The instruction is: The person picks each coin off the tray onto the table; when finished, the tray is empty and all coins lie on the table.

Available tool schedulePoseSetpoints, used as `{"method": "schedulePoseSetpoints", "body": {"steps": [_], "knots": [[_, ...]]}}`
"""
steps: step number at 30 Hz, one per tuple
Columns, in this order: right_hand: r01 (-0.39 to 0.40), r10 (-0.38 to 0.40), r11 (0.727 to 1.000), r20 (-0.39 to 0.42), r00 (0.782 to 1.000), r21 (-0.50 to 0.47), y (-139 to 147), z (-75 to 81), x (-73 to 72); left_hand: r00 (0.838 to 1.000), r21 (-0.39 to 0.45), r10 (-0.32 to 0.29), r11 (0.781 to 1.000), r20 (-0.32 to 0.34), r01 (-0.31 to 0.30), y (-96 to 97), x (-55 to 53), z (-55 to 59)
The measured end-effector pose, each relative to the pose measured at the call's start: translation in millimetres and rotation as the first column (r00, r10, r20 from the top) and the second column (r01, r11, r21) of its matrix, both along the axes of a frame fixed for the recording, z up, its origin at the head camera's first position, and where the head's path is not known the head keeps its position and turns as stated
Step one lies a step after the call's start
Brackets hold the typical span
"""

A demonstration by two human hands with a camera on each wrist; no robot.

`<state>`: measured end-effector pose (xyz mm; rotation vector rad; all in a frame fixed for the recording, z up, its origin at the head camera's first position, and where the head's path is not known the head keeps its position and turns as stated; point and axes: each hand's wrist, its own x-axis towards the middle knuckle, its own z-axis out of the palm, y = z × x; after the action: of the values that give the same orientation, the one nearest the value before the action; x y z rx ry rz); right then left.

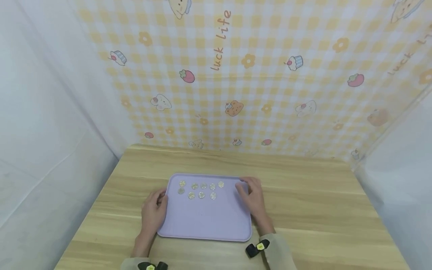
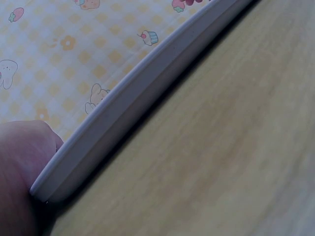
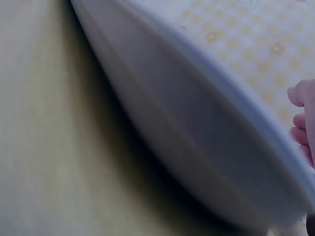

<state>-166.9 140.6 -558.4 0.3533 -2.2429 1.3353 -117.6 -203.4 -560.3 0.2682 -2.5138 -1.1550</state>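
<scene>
A light purple rectangular tray (image 1: 206, 225) with a raised rim lies on the wooden table. Several small shiny coin-like discs (image 1: 201, 195) sit in two rows in its far half. At the tray's left edge, my left hand (image 1: 154, 210) grips the rim with bent fingers and thumb; its thumb side (image 2: 24, 152) shows against the rim in the left wrist view. My right hand (image 1: 253, 197) is at the far right corner, loosely bent, thumb apart and over the tray. Its fingertips (image 3: 299, 135) show beyond the rim in the right wrist view.
The wooden table (image 1: 314, 202) extends on both sides of the tray. Behind it hangs a yellow checked cloth (image 1: 270, 86) with cartoon prints. Pale sheets (image 1: 40, 123) flank the table. Dark wrist straps (image 1: 258, 247) sit on the sleeves.
</scene>
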Motion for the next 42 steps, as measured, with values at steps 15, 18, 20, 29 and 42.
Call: {"method": "schedulePoseSetpoints", "body": {"steps": [15,18,20,29,42], "knots": [[-0.028,0.029,0.998,-0.03,0.999,0.051,-27,10.2,-8.9,0.999,0.012,-0.014,1.0,-0.036,0.015,0.2,0.7,2.1],[-0.021,0.021,0.998,0.003,1.0,0.055,-30,11.5,-10.0,0.999,0.012,-0.014,1.0,-0.037,0.015,0.1,0.7,1.5],[-0.023,0.021,0.998,0.021,1.0,0.06,-33,12.0,-10.3,0.999,0.011,-0.011,1.0,-0.035,0.012,0.3,0.8,1.3],[-0.026,0.016,0.992,0.078,0.997,0.122,-41,11.1,-8.9,1.0,0.01,-0.011,1.0,-0.014,0.011,-0.9,0.3,2.8],[-0.054,0.014,0.965,0.158,0.987,0.255,-60,16.6,-7.7,1.0,0.002,-0.012,1.0,-0.006,0.012,-1.4,0.4,3.1]]}}
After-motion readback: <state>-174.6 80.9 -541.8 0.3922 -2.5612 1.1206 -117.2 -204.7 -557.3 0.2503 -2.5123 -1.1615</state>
